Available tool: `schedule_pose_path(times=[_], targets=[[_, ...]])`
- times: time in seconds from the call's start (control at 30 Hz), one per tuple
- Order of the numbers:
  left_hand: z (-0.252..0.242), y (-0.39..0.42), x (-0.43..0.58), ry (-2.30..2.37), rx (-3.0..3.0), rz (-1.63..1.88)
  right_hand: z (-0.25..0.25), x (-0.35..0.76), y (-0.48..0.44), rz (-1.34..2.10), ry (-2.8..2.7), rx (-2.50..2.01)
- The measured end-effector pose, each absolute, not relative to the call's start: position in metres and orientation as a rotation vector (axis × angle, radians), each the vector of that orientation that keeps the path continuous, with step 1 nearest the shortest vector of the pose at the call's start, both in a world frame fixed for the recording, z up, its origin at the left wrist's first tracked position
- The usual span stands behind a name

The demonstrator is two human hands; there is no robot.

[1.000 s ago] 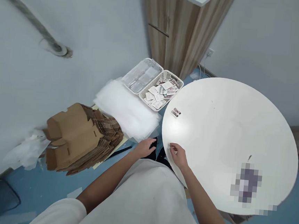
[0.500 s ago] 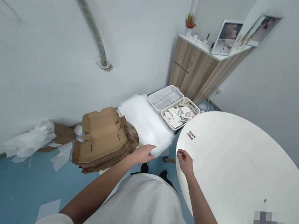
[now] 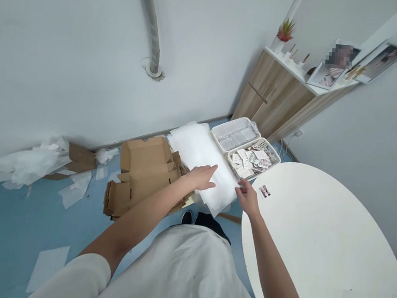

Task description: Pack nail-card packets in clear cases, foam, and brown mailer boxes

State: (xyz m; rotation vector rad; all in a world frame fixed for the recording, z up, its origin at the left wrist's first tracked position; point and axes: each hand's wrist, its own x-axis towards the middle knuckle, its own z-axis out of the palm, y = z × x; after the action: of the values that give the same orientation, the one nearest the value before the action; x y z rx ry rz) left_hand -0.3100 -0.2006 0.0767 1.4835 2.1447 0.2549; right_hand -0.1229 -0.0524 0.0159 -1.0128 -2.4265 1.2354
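Observation:
My left hand [image 3: 203, 177] reaches over a stack of thin white sheets [image 3: 199, 144]; its fingers are stretched out, apart from the thumb, with nothing held. By the right front edge of that stack, close to the rim of the round white table [image 3: 320, 224], is my right hand [image 3: 247, 197]. Its fingers are slightly bent and spread, and I see nothing in them. Whether either hand touches the top sheet, I cannot tell. On the table just beyond my right hand lies a small card with dark oval pieces [image 3: 264, 191].
Flattened brown cardboard boxes [image 3: 143, 176] are stacked left of the sheets. Behind are a white basket of clear plastic packs [image 3: 236, 134] and another with many small cards [image 3: 247, 165]. A wooden cabinet [image 3: 283, 91] stands in the corner. Scrap wrapping [image 3: 30, 160] litters the floor.
Both hands have moved forward to the white sheets, the right one leaving the table's edge and opening its fingers. The view has turned somewhat.

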Motion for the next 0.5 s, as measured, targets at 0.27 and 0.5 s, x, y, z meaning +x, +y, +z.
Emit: schedule_pose_path(times=[0.27,0.5], targets=[[0.054,-0.160,-0.386,2.227,1.259,0.264,-0.021,-0.190,-0.007,1.024,-2.455,-1.005],[0.021,-0.097,-0.443,2.301,0.982,0.491,-0.036,-0.271,0.034,1.357,-2.303,-1.015]])
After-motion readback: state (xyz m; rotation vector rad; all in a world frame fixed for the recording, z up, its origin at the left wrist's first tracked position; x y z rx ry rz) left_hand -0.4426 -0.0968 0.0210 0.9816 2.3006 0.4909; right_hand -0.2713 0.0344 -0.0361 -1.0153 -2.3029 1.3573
